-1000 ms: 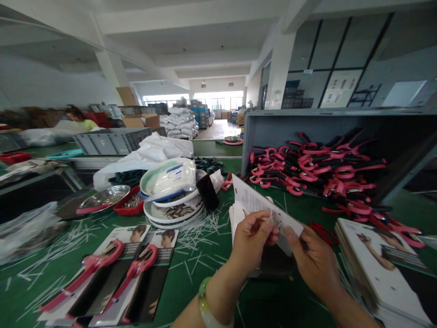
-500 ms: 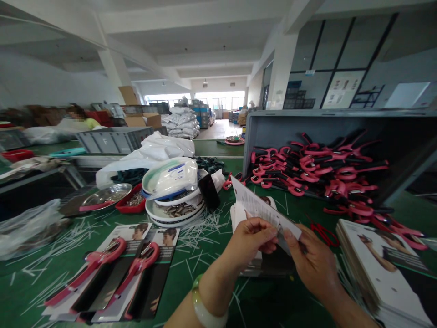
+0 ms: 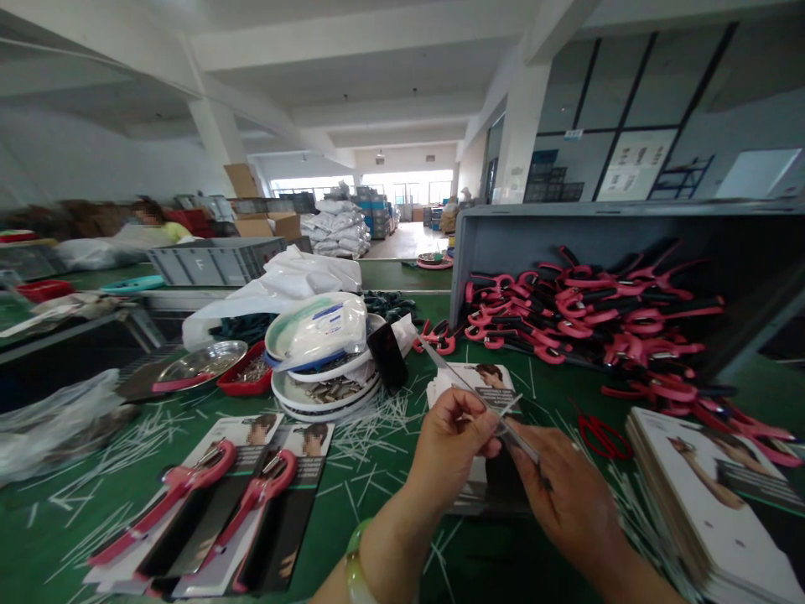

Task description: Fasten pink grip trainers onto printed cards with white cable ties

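A printed card (image 3: 458, 379), seen nearly edge-on, is held up above a stack of cards (image 3: 496, 379). My left hand (image 3: 458, 440) pinches a thin white tie (image 3: 511, 406) at the card's face, fingers closed. On the card's lower right edge, my right hand (image 3: 557, 482) is closed, its fingers partly behind the card. Two pink-and-black tools (image 3: 189, 478) lie on printed cards at the left. A taller stack of cards (image 3: 704, 495) is at the right, and red-handled scissors (image 3: 600, 434) lie between it and my right hand.
A grey crate (image 3: 462, 268) on its side spills pink tools (image 3: 591, 310). Stacked white bowls (image 3: 324, 394), a dark phone (image 3: 386, 356), a red tray (image 3: 242, 382) and scattered white ties (image 3: 371, 428) cover the green table. Far left, a person in yellow (image 3: 173, 231) sits behind crates.
The held card has turned from showing its white face to nearly edge-on. A white tie now sticks out between my hands. My right hand has shifted slightly left and down.
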{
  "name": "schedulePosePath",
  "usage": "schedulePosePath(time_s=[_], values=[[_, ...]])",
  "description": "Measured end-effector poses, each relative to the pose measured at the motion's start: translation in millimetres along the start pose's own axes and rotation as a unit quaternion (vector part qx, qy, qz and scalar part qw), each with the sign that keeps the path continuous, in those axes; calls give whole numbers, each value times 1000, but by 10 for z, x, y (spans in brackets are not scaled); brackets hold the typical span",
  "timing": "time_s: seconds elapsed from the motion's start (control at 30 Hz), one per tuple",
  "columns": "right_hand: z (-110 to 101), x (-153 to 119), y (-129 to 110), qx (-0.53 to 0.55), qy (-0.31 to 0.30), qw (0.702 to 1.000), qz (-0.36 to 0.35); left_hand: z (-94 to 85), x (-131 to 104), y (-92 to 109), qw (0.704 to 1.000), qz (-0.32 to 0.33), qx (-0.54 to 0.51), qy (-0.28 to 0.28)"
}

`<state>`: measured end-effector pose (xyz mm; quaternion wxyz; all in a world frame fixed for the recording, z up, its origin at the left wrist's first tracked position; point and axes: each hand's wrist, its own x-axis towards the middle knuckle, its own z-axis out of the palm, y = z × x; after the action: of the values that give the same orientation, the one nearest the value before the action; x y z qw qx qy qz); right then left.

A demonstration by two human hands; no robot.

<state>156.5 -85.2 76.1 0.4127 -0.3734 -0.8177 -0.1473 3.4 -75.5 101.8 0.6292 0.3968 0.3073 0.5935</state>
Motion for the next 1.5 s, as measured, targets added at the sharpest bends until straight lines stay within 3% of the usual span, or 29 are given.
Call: schedulePosePath(time_s=[0.1, 0.27, 0.47, 0.53, 0.6, 0.7, 0.77, 0.9, 1.07, 1.23, 1.37, 1.5], values=[[7, -8, -40, -59, -19, 997, -34, -58, -91, 23, 998, 60, 8, 18], [56, -16, -120, -114, -36, 990, -71, -307, -160, 69, 982, 16, 190, 7], [92, -91, -74, -20, -112, 993, -42, -623, -30, -124, 958, 5, 283, 41], [59, -58, 88, 54, -166, 984, -40, -695, 12, -198, 944, 15, 327, 50], [41, 29, 387, 83, -204, 975, 8, -753, 32, -255, 917, 39, 390, 71], [123, 218, 1046, -56, -205, 961, 174, -828, 32, -353, 881, 85, 455, 101], [270, 343, 1501, -171, -281, 916, 230, -873, 34, -450, 886, 98, 441, 99], [718, 579, 2062, -210, -327, 889, 240, -949, 64, -664, 917, 105, 382, 33], [1278, 1033, 2243, -243, -305, 893, 223, -1020, 74, -812, 916, 138, 377, -10], [1616, 1350, 2392, -254, -291, 886, 254, -1071, 44, -840, 905, 168, 389, -45], [1637, 1279, 2380, -232, -270, 903, 242, -1079, 44, -847, 907, 149, 390, -56], [1356, 1251, 2270, -177, -222, 931, 230, -1072, 38, -874, 908, 162, 384, -35]])
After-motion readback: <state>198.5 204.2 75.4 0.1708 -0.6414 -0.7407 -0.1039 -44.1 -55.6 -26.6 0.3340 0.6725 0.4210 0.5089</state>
